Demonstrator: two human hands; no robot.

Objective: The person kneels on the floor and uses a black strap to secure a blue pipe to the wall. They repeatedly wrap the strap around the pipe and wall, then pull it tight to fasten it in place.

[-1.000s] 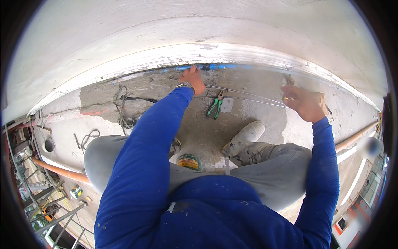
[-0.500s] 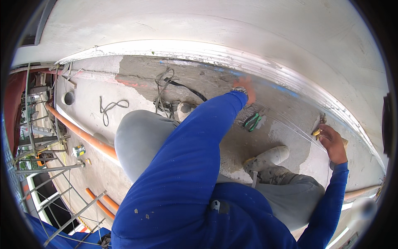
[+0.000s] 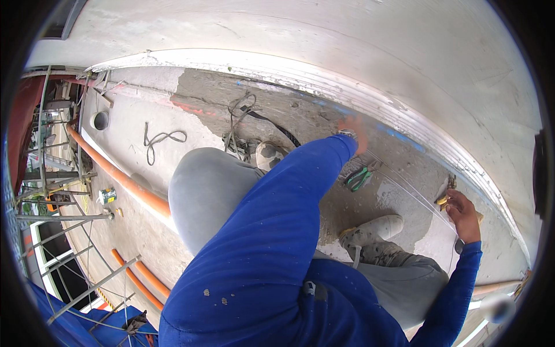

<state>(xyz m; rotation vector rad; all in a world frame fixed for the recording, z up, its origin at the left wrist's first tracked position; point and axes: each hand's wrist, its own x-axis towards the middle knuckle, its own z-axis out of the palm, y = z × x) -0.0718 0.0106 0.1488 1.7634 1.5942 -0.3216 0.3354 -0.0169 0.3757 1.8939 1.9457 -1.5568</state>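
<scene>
My right hand (image 3: 464, 217) is closed around a yellow-handled tool (image 3: 443, 200); its dark metal end points at the base of the wall. The tool's exact kind is not clear. Farther left, my left hand (image 3: 354, 132) is low at the foot of the wall, smeared by motion, so its fingers cannot be made out. Thin pale wires (image 3: 399, 180) run along the ground between the two hands. Between my left hand and my right boot lie green-and-black-handled pliers (image 3: 358, 179) on the concrete.
A pale wall with a white ledge (image 3: 277, 65) curves across the far side. Dark cord (image 3: 233, 124) and a black strap (image 3: 272, 124) lie by my left boot (image 3: 267, 155). An orange pipe (image 3: 118, 173) and metal scaffolding (image 3: 43, 133) stand left. My right boot (image 3: 378, 227) is planted on the concrete.
The scene has shifted slightly in view as my head moved. My left hand stays by the wall, blurred in both frames. My right hand still grips the yellow-handled tool.
</scene>
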